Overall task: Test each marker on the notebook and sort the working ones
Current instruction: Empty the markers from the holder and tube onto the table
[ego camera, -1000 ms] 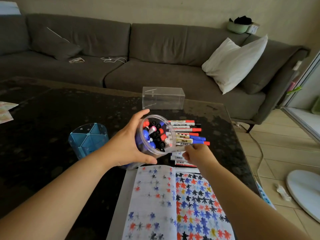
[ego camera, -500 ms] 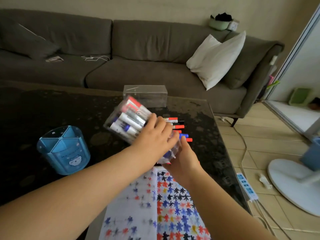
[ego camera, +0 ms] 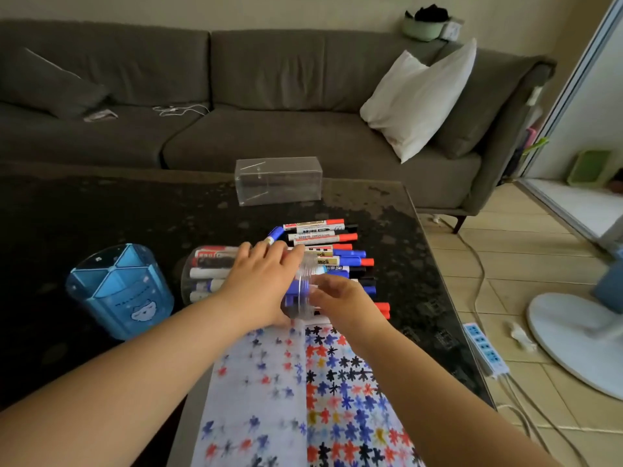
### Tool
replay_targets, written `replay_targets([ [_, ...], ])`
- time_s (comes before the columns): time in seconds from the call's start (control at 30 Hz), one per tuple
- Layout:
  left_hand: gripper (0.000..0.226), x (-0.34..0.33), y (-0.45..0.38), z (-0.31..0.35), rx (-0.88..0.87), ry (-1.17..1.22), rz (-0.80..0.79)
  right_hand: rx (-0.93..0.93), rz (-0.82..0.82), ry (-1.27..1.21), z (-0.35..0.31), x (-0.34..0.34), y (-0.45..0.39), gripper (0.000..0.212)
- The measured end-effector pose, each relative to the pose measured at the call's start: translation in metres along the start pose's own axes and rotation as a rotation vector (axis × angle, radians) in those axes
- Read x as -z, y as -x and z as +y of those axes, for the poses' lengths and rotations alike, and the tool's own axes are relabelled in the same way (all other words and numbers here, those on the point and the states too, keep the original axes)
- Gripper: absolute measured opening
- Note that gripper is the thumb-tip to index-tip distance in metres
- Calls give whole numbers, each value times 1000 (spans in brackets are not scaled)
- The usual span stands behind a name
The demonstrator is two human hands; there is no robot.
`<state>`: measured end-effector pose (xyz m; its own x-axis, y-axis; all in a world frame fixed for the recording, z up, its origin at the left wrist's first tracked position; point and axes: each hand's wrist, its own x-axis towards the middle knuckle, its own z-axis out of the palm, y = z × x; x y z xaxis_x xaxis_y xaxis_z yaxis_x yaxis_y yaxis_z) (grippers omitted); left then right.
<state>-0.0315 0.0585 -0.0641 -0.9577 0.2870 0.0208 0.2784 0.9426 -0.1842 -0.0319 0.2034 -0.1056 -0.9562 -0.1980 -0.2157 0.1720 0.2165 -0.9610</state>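
At frame centre, the left hand point(ego camera: 259, 284) lies over a clear marker jar point(ego camera: 215, 274) tipped on its side on the dark table point(ego camera: 101, 224), fingers wrapped round it. The right hand point(ego camera: 340, 298) curls at the jar's mouth; what it holds cannot be told. Loose markers point(ego camera: 323, 237) lie just above the hands, the open notebook point(ego camera: 303, 392) below

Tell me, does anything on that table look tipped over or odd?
Yes: the clear round marker jar lies on its side under the left hand, mouth toward the loose markers. The blue organizer stands upright.
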Motion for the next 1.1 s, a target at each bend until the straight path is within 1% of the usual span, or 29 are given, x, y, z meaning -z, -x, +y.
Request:
replay_targets([
  [0.07, 115, -4, 5, -3, 3, 41, -15, 50, 23, 139, -5, 1, -1, 9],
  [0.13, 116, -7, 9, -7, 14, 73, -9, 60, 84, 123, -8, 6, -3, 10],
  [0.2, 116, -8, 11, -15, 37, 105, 17, 23, 232, -29, -9, 19, -7, 13],
  [0.23, 116, -9, 12, -19, 56, 126, 35, 3, 340, -89, -8, 28, -9, 15],
  [0.27, 116, -10, 13, -22, 76, 151, 59, -13, 450, -95, -6, 36, -11, 17],
  [0.3, 117, -10, 14, -25, 93, 175, 85, -26, 539, -43, -2, 44, -13, 20],
  [0.37, 118, -10, 16, -29, 110, 223, 123, -62, 614, 80, 5, 50, -17, 22],
  [0.4, 118, -11, 18, -30, 111, 245, 136, -85, 603, 129, 7, 48, -20, 23],
  [0.47, 118, -11, 21, -31, 106, 268, 164, -120, 505, 254, 13, 40, -24, 28],
  [0.53, 119, -13, 26, -33, 97, 271, 188, -112, 394, 511, 15, 29, -23, 35],
  [0.57, 119, -15, 27, -34, 93, 274, 208, -50, 381, 583, 11, 24, -20, 38],
  [0.6, 119, -16, 29, -35, 91, 276, 230, 60, 371, 588, 6, 17, -16, 38],
  [0.63, 118, -17, 31, -36, 91, 275, 248, 185, 326, 542, -1, 9, -10, 36],
  [0.67, 118, -18, 33, -37, 92, 270, 261, 285, 243, 487, -8, 0, -5, 32],
  [0.73, 117, -20, 35, -39, 89, 256, 289, 362, 73, 468, -20, -19, 2, 27],
  [0.77, 116, -22, 36, -40, 82, 251, 312, 372, 40, 494, -23, -27, 2, 26],
  [0.9, 120, -32, 41, -41, 64, 263, 384, 287, 73, 477, -27, -38, -4, 19],
  [0.97, 120, -36, 44, -42, 65, 290, 421, 278, 88, 472, -27, -41, -3, 16],
  [1.03, 113, -38, 47, -43, 70, 328, 469, 336, 132, 465, -28, -46, -1, 17],
  [1.1, 108, -39, 50, -45, 55, 360, 481, 430, 174, 503, -31, -50, 2, 20],
])
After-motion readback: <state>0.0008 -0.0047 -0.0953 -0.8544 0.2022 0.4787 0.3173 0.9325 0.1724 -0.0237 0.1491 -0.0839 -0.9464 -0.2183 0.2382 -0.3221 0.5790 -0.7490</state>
